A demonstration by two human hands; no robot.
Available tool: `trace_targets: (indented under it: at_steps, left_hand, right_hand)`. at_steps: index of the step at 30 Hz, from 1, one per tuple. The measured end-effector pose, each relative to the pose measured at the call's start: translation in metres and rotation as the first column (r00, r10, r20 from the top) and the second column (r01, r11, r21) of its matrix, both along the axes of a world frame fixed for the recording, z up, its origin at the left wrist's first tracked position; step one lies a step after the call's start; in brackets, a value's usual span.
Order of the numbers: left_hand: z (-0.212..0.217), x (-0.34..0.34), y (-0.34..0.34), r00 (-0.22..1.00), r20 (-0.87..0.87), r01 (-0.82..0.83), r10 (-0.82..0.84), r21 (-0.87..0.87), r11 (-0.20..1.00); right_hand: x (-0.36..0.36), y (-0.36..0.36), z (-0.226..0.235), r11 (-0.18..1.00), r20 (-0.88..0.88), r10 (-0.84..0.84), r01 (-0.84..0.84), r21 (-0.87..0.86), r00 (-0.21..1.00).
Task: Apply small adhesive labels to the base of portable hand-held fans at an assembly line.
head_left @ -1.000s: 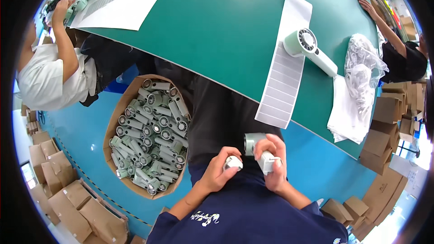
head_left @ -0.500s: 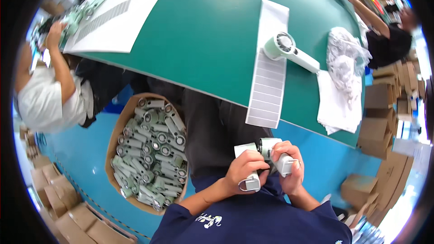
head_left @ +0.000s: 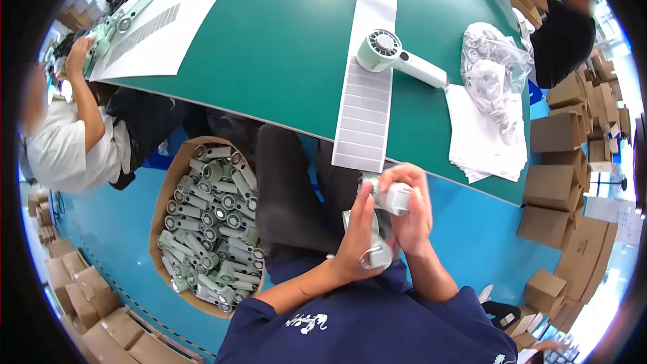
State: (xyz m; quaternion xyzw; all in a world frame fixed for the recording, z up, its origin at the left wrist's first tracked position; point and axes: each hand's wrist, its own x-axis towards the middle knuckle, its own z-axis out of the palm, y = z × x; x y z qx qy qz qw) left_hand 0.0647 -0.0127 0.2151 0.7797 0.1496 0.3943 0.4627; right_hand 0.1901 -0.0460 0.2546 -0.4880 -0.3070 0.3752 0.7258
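Just beyond my lap, my left hand (head_left: pixel 356 246) is closed on a pale green-and-white handheld fan (head_left: pixel 377 256), whose handle end with a metal loop sticks out below the palm. Close beside it and a little higher, my right hand (head_left: pixel 414 219) grips a second handheld fan (head_left: pixel 399 199). The two fans are nearly touching, and fingers and blur hide parts of both. Ahead on the table, another handheld fan (head_left: pixel 411 66) rests across a long sheet of grey labels (head_left: pixel 364 114) that overhangs the table edge.
A cardboard box (head_left: pixel 159 219) full of similar fans stands left of my legs. On the green table (head_left: pixel 283 47) are a clear bag of white items (head_left: pixel 495 74), white papers (head_left: pixel 488 141) and another label sheet (head_left: pixel 192 13). People sit at left and far right; cartons (head_left: pixel 549 185) stack at right.
My right hand has lifted with its fan and come closer to the left hand. The left fingers have straightened upward along their fan. The table and box appear shifted left in view.
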Motion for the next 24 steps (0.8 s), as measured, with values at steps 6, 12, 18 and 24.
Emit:
trace_targets:
  at_steps: [6,12,18,24]
  left_hand:
    - [-0.022,0.012,-0.001,0.994,0.047,-0.098,0.101,-0.062,0.993]
    - [-0.038,0.0,0.016,1.0,0.03,0.0,0.003,-0.095,0.995]
    - [-0.043,0.005,0.025,0.983,0.165,0.11,-0.084,-0.16,0.981]
    - [-0.055,-0.01,0.007,1.0,-0.013,0.018,-0.02,-0.126,0.992]
  right_hand:
    - [0.017,0.006,-0.009,0.946,-0.13,0.309,-0.319,-0.061,0.942]
    - [0.006,0.009,-0.024,0.924,0.292,0.382,-0.371,-0.095,0.877]
    - [0.008,0.011,-0.001,0.967,0.441,0.212,-0.122,-0.224,0.872]
    - [-0.016,-0.006,0.026,0.958,0.661,0.223,-0.037,-0.283,0.717]
